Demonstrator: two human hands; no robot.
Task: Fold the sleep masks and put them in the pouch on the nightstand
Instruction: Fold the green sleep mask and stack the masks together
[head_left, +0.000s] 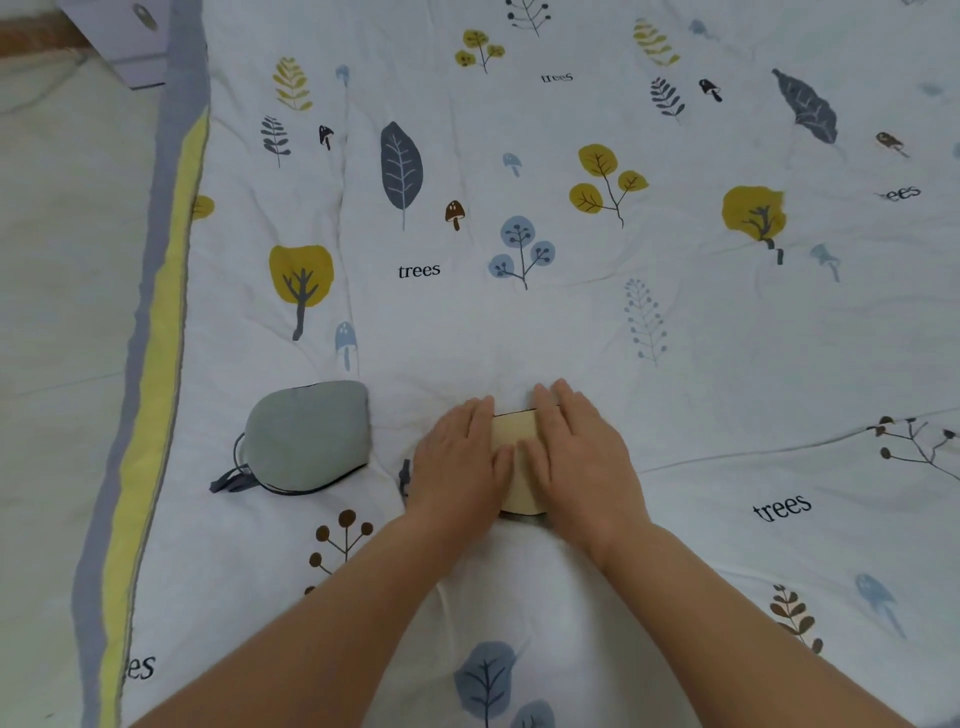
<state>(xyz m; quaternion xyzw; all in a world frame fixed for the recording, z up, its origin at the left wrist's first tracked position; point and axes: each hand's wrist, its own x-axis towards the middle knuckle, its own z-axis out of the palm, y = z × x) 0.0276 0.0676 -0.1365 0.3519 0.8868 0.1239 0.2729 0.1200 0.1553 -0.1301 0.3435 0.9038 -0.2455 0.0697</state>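
Observation:
A cream sleep mask (514, 441) with a dark rim lies folded on the bed quilt (519, 322). My left hand (460, 462) and my right hand (582, 457) both lie flat on it, fingers together, pressing it down from either side. Only a strip of the mask shows between the hands. A grey-green sleep mask (309, 434), folded in half, lies to the left of my left hand, apart from it, its dark strap (234, 480) trailing at its lower left. No pouch is in view.
The quilt's grey and yellow border (156, 322) marks the bed's left edge, with pale floor (62, 312) beyond it. A pale lilac piece of furniture (130, 41) stands at the top left corner.

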